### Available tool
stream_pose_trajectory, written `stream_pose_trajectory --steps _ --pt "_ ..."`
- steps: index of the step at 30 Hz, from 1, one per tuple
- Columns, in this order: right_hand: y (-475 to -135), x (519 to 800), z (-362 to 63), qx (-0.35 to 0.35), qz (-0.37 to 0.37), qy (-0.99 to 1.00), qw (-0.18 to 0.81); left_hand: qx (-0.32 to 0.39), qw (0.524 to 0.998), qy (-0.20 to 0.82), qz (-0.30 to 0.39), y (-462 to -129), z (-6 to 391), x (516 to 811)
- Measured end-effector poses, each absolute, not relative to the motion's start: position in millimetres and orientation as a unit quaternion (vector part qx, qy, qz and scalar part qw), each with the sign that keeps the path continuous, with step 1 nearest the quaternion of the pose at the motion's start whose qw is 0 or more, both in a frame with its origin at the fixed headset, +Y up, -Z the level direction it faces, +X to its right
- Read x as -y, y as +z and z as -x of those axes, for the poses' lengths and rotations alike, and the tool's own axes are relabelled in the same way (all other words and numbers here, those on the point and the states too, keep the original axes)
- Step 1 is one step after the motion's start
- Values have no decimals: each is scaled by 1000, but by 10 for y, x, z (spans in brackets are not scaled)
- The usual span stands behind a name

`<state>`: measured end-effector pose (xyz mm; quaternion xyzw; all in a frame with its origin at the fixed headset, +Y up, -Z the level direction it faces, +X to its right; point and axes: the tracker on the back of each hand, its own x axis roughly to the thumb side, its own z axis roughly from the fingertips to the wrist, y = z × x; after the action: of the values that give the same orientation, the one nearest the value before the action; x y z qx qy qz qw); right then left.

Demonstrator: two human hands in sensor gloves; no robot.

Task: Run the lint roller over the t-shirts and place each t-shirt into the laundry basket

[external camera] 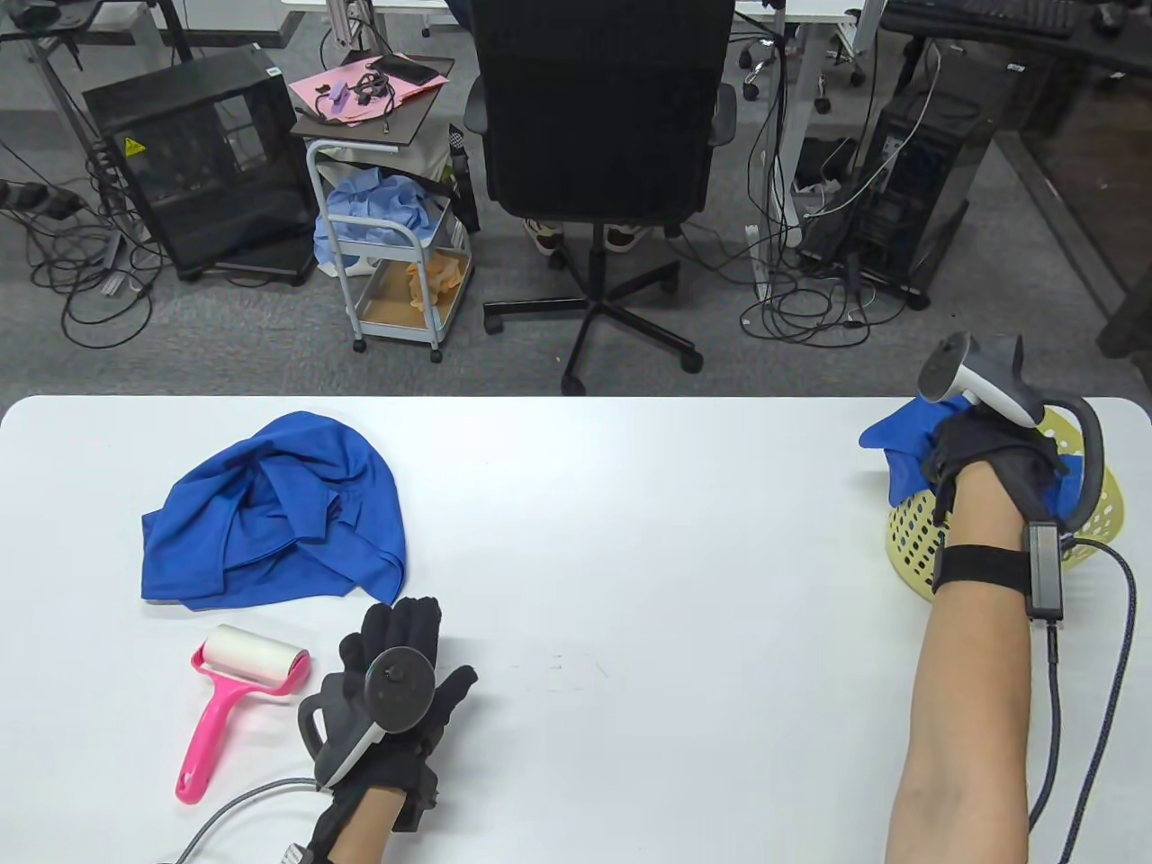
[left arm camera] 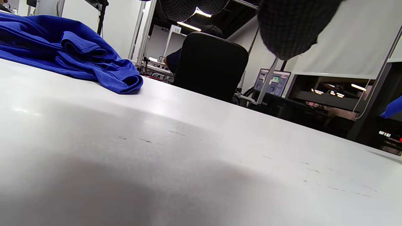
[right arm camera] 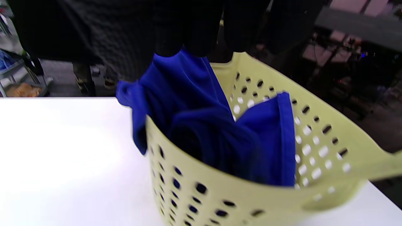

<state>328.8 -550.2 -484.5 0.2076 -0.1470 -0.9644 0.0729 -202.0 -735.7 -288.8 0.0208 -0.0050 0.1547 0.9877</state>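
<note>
1. Left hand (external camera: 396,693) lies low over the tabletop (external camera: 630,558) near the front edge, left of centre. Fingers straight and together, pointing away from the person, holding nothing. Tracker sits on the back of the hand. In the left wrist view only dark fingertips (left arm camera: 292,28) show at the top edge, above bare tabletop.
2. Roller (external camera: 236,688) lies flat just left of the left hand, not touching it. Pink handle points toward the front edge, white roll at the far end.
3. Loose shirt (external camera: 279,513) lies crumpled on the tabletop just beyond the roller and left hand, left of centre. Blue mesh fabric, folded over itself. Nothing touches it. The left wrist view shows its hem (left arm camera: 125,83) resting on the tabletop.
4. Right hand (external camera: 985,454) is at the far right of the tabletop, over the basket (external camera: 918,540). Fingers curled round the second shirt (external camera: 904,445), gripping its top.
5. In the right wrist view the second shirt (right arm camera: 204,125) hangs from the gloved fingers (right arm camera: 188,31) down into the basket (right arm camera: 251,194). Most of it is inside. One fold drapes over the left rim, another lies against the far inner wall.
6. Basket is pale yellow, perforated, standing upright near the right edge, well apart from the loose shirt and roller.
7. Beyond the tabletop: black chair (external camera: 598,117), small cart (external camera: 396,243) with blue cloth, PC towers and cables on the floor.
</note>
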Motion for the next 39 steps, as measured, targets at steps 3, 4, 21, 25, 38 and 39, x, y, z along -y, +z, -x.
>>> stream_pose_trajectory --steps 3,4,21,25,38,39 --pt "-4789 5370 -3020 106 -186 -973 88 1 988 154 -23 -2886 2039 7345" --pt "-4762 5321 -2912 89 -175 -976 90 1 988 155 -25 -2886 2045 7342" --pt "-3589 5575 -1680 -159 -46 -985 -42 2 989 144 -34 -2862 2049 7335" --pt "-3277 5881 -1576 -173 -37 -981 -74 5 990 140 -35 -2855 2034 7335" --pt "-2853 6741 -1517 -190 -43 -978 -70 10 992 119 -35 -2824 1958 7335" --pt "-2840 6768 -1517 -192 -43 -978 -70 10 992 118 -35 -2819 1953 7334"
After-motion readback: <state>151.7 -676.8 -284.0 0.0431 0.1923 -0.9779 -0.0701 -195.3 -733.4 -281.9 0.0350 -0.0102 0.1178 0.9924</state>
